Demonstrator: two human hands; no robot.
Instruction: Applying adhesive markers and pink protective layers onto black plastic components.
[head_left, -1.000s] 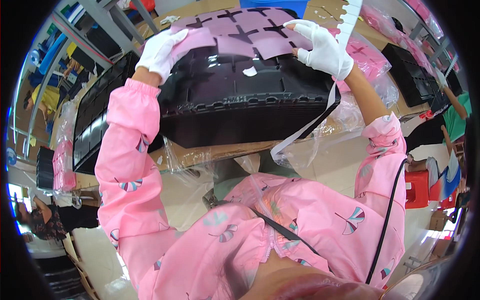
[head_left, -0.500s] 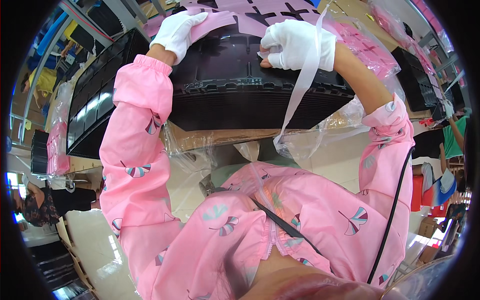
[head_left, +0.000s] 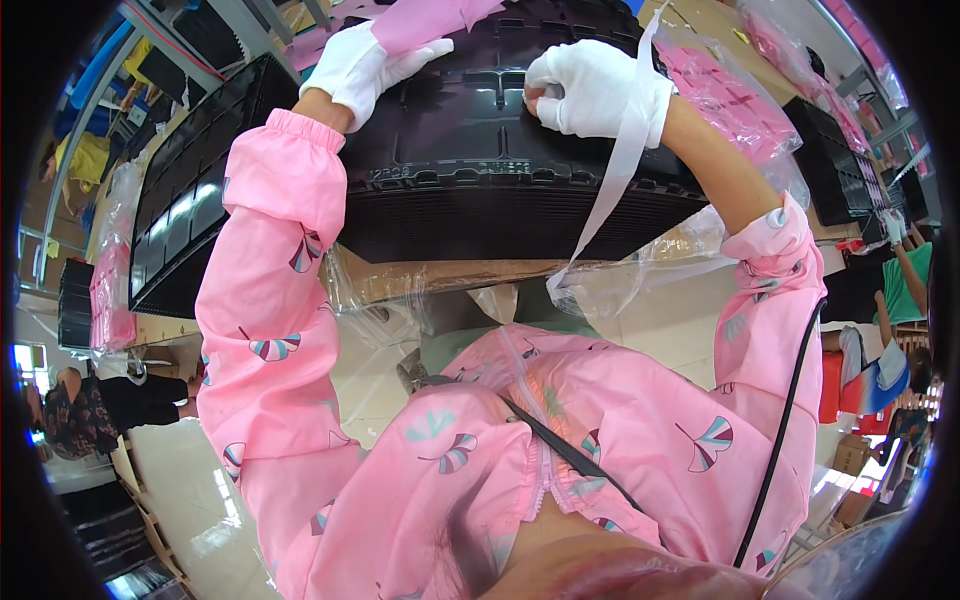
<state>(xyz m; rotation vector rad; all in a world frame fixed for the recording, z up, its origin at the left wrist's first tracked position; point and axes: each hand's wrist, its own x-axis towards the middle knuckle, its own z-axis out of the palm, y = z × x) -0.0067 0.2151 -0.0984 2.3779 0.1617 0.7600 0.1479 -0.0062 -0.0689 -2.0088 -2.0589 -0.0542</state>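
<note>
A stack of black plastic trays (head_left: 455,140) stands in front of me. Over its far left part, my left hand (head_left: 360,78), in a white glove, is closed on a thin pink sheet (head_left: 435,24) that reaches up past the top of the view. My right hand (head_left: 590,92), also gloved in white with bare fingertips, is curled just above the right part of the top tray. Whatever its fingers may hold is hidden. A white strip (head_left: 612,185) runs across the back of this hand and dangles before the stack.
More black trays (head_left: 195,200) stand at the left, and another black stack (head_left: 825,160) at the right. Pink sheets in clear plastic (head_left: 725,100) lie beyond my right hand. Clear wrap (head_left: 640,270) hangs off the table's front edge. A person in green (head_left: 905,280) is at the far right.
The pink sheet over the top tray has been drawn up and left with my left hand, baring the tray's ribbed surface. My right hand has barely shifted and remains curled.
</note>
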